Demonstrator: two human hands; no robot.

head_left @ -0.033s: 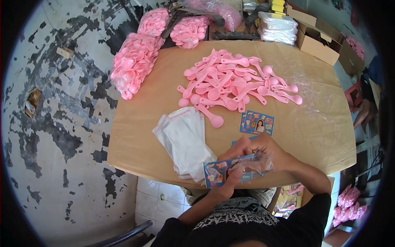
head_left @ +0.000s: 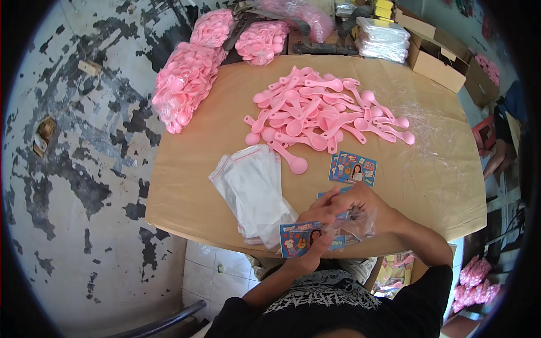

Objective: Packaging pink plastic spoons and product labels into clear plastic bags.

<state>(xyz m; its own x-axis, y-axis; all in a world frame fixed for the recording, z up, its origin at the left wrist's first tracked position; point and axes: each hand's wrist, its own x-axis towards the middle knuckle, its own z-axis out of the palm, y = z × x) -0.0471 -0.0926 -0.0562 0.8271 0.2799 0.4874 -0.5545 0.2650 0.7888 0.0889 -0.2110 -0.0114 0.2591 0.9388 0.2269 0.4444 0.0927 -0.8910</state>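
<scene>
At the table's near edge, my left hand (head_left: 312,254) is closed on a blue printed card (head_left: 296,238) that appears to lie in a clear plastic bag (head_left: 360,223). My right hand (head_left: 363,201) meets it from the right, fingers bent and closed at the bag; the exact grip is partly hidden. Just beyond my hands lie several similar blue cards (head_left: 353,168), with another partly covered beneath my right hand. To the left is a stack of clear plastic bags (head_left: 253,194). Farther off spreads a heap of pink plastic measuring spoons (head_left: 315,112).
Bulging bags of pink spoons (head_left: 186,84) stand at the far left of the paper-covered table (head_left: 186,186). Wrapped clear packs (head_left: 383,39) and an open cardboard box (head_left: 437,62) sit at the far right. Thin plastic scraps (head_left: 431,132) lie right of the heap. Another person's hand (head_left: 496,158) shows at right.
My hands stay at the same place, with the fingers above the card shifted slightly. The card is turned a little more level. Nothing else on the table has moved.
</scene>
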